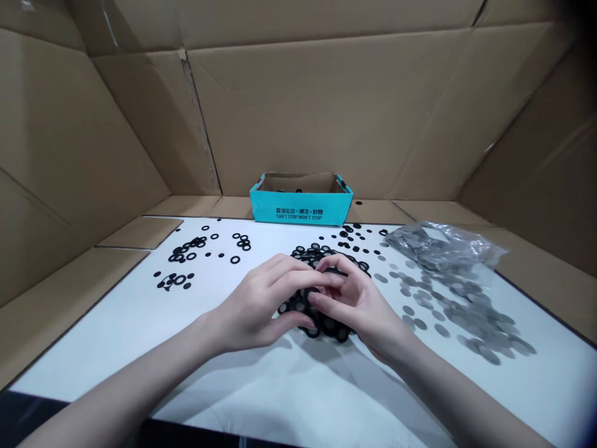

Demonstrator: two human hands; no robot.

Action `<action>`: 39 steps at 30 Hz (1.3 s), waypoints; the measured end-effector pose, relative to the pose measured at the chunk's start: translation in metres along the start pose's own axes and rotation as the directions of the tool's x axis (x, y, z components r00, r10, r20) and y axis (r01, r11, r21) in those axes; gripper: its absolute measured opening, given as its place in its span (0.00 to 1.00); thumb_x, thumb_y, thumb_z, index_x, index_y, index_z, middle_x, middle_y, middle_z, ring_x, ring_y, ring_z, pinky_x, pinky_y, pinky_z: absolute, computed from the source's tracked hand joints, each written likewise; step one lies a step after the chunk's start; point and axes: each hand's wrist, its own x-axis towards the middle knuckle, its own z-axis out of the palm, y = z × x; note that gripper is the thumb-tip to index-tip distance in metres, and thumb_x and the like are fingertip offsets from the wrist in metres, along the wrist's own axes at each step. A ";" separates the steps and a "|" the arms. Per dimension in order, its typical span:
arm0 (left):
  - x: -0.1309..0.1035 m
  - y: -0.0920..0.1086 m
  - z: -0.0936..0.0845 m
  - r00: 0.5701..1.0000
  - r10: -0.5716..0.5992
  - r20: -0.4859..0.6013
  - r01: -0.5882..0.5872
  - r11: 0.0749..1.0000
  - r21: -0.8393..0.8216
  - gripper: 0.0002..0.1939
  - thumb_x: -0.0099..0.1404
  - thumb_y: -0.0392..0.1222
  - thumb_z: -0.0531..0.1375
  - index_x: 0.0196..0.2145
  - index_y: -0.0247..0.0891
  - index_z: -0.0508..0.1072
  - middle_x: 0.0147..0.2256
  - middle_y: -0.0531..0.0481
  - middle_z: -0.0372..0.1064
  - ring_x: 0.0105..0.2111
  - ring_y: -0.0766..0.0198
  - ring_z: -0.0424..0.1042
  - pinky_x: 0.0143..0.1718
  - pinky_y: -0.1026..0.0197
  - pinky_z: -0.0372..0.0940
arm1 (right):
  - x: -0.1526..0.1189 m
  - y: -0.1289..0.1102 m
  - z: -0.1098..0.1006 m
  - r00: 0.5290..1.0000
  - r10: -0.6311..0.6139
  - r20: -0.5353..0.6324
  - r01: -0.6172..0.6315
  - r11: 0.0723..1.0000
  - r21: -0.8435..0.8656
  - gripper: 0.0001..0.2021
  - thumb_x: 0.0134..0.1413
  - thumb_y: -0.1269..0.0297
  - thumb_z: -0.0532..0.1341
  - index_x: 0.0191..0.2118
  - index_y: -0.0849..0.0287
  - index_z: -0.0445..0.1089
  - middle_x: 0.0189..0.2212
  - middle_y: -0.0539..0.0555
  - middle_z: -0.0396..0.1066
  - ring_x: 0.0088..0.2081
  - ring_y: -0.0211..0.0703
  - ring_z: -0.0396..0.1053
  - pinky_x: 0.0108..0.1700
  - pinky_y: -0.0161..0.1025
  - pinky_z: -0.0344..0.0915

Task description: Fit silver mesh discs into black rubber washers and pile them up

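Observation:
A pile of black rings, several with grey discs in them (329,323), lies on the white table at the middle. Above its left side is my left hand (265,302), palm down, its thumb apart from the fingers. My right hand (357,295) is over the right side of the pile, fingers curled, with thumb and fingertips near a black ring (310,294). The fingertips of both hands come close together or touch. What sits between the fingers is partly hidden.
A turquoise box (301,207) stands at the back. Loose black rings (191,256) and small black discs lie at the left, more small black pieces (356,249) behind the pile. Right are scattered grey discs (480,320) and a clear plastic bag (443,246). Cardboard walls surround the table.

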 end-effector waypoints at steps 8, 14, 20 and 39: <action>0.000 -0.011 -0.016 0.995 -0.091 0.033 0.090 0.995 0.032 0.21 0.67 0.28 0.54 0.55 0.42 0.64 0.46 0.46 0.73 0.47 0.60 0.71 0.49 0.58 0.68 | 0.003 -0.006 -0.010 0.974 -0.221 -0.052 0.176 0.877 -0.448 0.11 0.49 0.63 0.64 0.37 0.54 0.63 0.28 0.49 0.72 0.29 0.40 0.68 0.32 0.37 0.59; -0.019 -0.063 -0.062 0.743 -0.670 0.004 0.588 0.654 0.476 0.16 0.69 0.43 0.52 0.52 0.39 0.67 0.46 0.45 0.75 0.47 0.53 0.72 0.44 0.56 0.66 | 0.016 -0.012 -0.043 0.943 -0.317 -0.101 0.131 0.632 -0.763 0.05 0.51 0.62 0.62 0.34 0.54 0.70 0.31 0.52 0.76 0.34 0.47 0.72 0.34 0.41 0.59; -0.045 -0.095 -0.056 0.539 -0.831 0.137 0.589 0.488 0.644 0.18 0.62 0.38 0.56 0.50 0.42 0.72 0.47 0.46 0.76 0.46 0.47 0.74 0.40 0.56 0.66 | 0.027 -0.001 -0.056 0.946 -0.311 -0.094 0.105 0.568 -0.816 0.05 0.51 0.60 0.63 0.30 0.52 0.76 0.33 0.54 0.78 0.39 0.52 0.70 0.38 0.45 0.61; -0.052 -0.116 -0.054 0.583 -0.796 0.163 0.569 0.543 0.618 0.14 0.58 0.40 0.55 0.41 0.40 0.74 0.36 0.47 0.73 0.37 0.54 0.73 0.37 0.59 0.62 | -0.038 -0.002 -0.150 0.826 -0.326 -0.460 -0.338 0.366 -0.867 0.17 0.54 0.48 0.54 0.29 0.55 0.70 0.13 0.47 0.57 0.18 0.41 0.57 0.25 0.40 0.54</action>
